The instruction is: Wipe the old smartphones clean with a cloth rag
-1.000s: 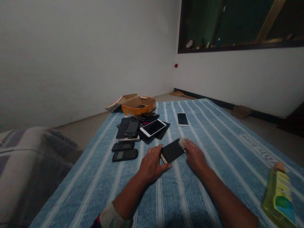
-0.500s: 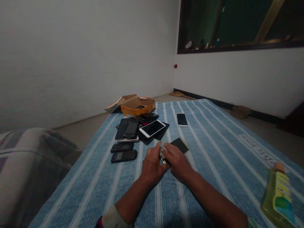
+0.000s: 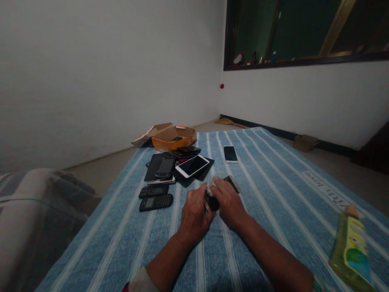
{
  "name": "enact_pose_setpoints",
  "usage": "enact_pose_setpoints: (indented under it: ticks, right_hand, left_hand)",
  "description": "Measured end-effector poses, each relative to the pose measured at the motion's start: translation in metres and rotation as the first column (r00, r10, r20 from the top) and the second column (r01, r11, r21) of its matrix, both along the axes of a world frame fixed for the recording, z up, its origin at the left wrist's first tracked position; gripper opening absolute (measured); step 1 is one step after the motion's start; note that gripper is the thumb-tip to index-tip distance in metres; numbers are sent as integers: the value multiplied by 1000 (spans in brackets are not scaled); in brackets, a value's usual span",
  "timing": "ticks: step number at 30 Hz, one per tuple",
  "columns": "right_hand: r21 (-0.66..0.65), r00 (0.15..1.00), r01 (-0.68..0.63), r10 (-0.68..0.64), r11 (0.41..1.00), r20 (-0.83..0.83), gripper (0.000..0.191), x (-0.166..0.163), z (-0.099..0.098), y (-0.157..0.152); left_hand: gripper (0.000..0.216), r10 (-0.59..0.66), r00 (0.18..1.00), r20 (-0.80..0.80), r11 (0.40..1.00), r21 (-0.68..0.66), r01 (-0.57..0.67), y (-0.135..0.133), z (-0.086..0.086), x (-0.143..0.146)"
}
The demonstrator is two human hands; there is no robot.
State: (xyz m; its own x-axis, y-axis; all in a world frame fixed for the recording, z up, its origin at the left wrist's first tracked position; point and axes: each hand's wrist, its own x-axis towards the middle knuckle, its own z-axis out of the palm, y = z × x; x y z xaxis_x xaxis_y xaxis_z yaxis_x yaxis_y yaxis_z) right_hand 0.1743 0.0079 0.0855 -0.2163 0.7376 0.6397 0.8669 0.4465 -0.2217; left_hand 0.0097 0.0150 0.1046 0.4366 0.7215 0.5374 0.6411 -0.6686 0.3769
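White crumpled cloth (image 3: 213, 183) is bunched in the right hand (image 3: 228, 201), pressed to a black-screened smartphone (image 3: 214, 203) whose left end the left hand (image 3: 193, 211) clasps, over a blue, white-striped sheet (image 3: 270, 194). Two keypad phones (image 3: 156, 202) lie left of the hands; beyond are piled phones (image 3: 165, 167), an open orange cardboard box (image 3: 173, 144), pale walls (image 3: 121, 61) and a dark-framed window (image 3: 304, 30). A yellow-green bottle (image 3: 351, 247) is near the sheet's right edge.

Head camera looking forward and down from above the near end of the striped cloth (image 3: 273, 194), facing its far end
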Motion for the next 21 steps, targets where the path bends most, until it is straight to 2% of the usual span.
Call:
enact_pose_setpoints:
  ticks: [3,8,12,16,21]
  right_hand:
    - [-4,998,-57,57,998,16,36,-13,4,-4]
    - [-84,998,34,-29,996,64,22,-9,21,0]
    - [-102,990,69,-55,992,130,17,-9,33,4]
    - [-109,988,100,-86,989,126,18,-6,33,9]
    - [-117,966,246,-233,962,112,21,18,24,20]
  left_hand:
    - [77,-37,999,13,998,50,36,-1,-2,0]
    - [80,-35,999,-14,999,40,36,-2,-1,0]
    - [77,-61,998,-24,993,96,63,-5,4,1]
    - [75,-84,995,-48,988,126,89,-7,11,2]
    - [77,-45,993,-105,994,96,55,-9,11,2]
